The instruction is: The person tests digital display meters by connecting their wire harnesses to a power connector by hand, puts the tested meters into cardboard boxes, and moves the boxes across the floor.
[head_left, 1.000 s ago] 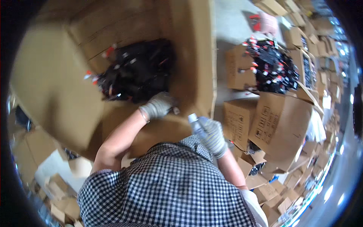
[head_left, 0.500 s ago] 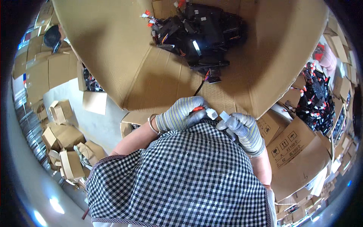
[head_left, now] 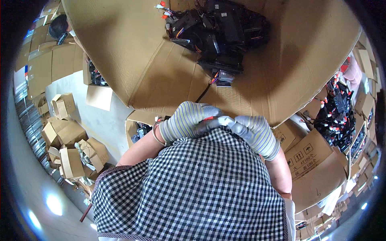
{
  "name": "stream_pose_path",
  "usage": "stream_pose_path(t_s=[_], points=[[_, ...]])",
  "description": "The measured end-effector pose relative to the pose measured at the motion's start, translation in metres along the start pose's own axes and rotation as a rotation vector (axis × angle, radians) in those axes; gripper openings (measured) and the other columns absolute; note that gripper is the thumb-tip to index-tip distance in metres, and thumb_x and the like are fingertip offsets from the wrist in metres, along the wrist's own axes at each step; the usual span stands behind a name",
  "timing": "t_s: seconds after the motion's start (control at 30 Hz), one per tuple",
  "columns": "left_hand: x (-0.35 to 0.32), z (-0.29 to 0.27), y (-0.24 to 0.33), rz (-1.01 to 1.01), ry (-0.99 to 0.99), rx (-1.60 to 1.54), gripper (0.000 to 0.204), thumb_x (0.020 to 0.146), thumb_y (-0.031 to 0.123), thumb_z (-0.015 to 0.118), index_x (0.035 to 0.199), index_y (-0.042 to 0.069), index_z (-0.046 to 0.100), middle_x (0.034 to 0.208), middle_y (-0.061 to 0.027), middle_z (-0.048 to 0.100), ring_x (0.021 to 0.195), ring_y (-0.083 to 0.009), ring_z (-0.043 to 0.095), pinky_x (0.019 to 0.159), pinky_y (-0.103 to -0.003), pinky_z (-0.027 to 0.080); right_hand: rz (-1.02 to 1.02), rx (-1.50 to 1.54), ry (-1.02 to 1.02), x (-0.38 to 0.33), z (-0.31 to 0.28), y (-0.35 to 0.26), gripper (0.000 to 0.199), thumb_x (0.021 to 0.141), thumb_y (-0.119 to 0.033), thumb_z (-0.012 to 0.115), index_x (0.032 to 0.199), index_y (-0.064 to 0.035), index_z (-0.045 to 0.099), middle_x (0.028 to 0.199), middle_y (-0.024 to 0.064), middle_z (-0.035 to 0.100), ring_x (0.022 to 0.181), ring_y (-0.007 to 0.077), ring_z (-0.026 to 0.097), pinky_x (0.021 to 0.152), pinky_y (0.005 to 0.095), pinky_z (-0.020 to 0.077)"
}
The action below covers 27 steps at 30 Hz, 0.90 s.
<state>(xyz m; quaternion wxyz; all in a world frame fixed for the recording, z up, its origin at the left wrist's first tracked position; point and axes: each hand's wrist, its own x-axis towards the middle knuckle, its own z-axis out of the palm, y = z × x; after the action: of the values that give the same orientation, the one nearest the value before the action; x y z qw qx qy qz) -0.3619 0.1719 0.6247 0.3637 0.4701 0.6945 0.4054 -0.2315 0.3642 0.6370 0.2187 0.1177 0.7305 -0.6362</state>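
Observation:
My left hand [head_left: 187, 122], in a grey striped glove, is closed on a white plug connector [head_left: 225, 120] with a bit of red [head_left: 208, 118] beside it. My right hand [head_left: 259, 134], gloved alike, pinches a small pale plastic piece, and the two pieces now touch between my fingertips. Whether they are joined, I cannot tell. A black cable [head_left: 204, 93] runs from behind my left hand up to a black electronic unit [head_left: 225, 77] with coloured wires. That unit lies at the near end of a pile of black units [head_left: 225, 32] with white and red connectors.
The units lie on a large cardboard box's brown panel [head_left: 161, 84]. At right stand another heap of black wired units [head_left: 335, 112] and a printed carton [head_left: 317, 168]. Small open cartons [head_left: 72, 162] stand on the floor at left. Another person's dark head [head_left: 58, 27] shows at upper left.
My hands have come together, bringing the right hand's pale piece against the white connector in the left. The view has shifted slightly.

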Motion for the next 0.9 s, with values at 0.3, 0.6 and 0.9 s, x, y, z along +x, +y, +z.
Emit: stream_pose_path(t_s=[0.3, 0.6, 0.9], points=[[0.001, 0.0, 0.0, -0.181, -0.074, -0.133, 0.019, 0.079, 0.019, 0.068, 0.09, 0.004, 0.062, 0.078, -0.0119, 0.062, 0.07, -0.0285, 0.061, 0.062, -0.032, 0.047, -0.086, -0.465, -0.135, -0.002, -0.012, -0.003, 0.03, 0.089, -0.034, 0.05, 0.075, -0.0089, 0.061, 0.068, 0.0151, 0.058, 0.066, 0.0334, 0.057, 0.057, 0.0397, 0.0446], [0.001, -0.007, 0.008, -0.31, -0.269, -0.255, 0.025, 0.08, 0.031, 0.066, 0.084, 0.007, 0.063, 0.067, -0.0109, 0.059, 0.062, -0.0246, 0.059, 0.057, -0.032, 0.045, -0.188, -0.175, -0.266, 0.009, -0.007, 0.009, 0.027, 0.09, -0.032, 0.049, 0.08, -0.0101, 0.061, 0.068, 0.012, 0.058, 0.065, 0.0311, 0.057, 0.06, 0.0383, 0.0445], [-0.016, -0.023, 0.013, -0.729, -0.157, -0.74, 0.022, 0.08, 0.023, 0.068, 0.086, 0.002, 0.065, 0.071, -0.0001, 0.059, 0.067, -0.0087, 0.052, 0.061, -0.025, 0.042, -0.089, 0.116, -0.26, 0.03, -0.003, -0.009, 0.033, 0.091, -0.034, 0.05, 0.083, -0.0038, 0.06, 0.066, 0.0124, 0.056, 0.061, 0.0263, 0.056, 0.059, 0.0331, 0.0439]])
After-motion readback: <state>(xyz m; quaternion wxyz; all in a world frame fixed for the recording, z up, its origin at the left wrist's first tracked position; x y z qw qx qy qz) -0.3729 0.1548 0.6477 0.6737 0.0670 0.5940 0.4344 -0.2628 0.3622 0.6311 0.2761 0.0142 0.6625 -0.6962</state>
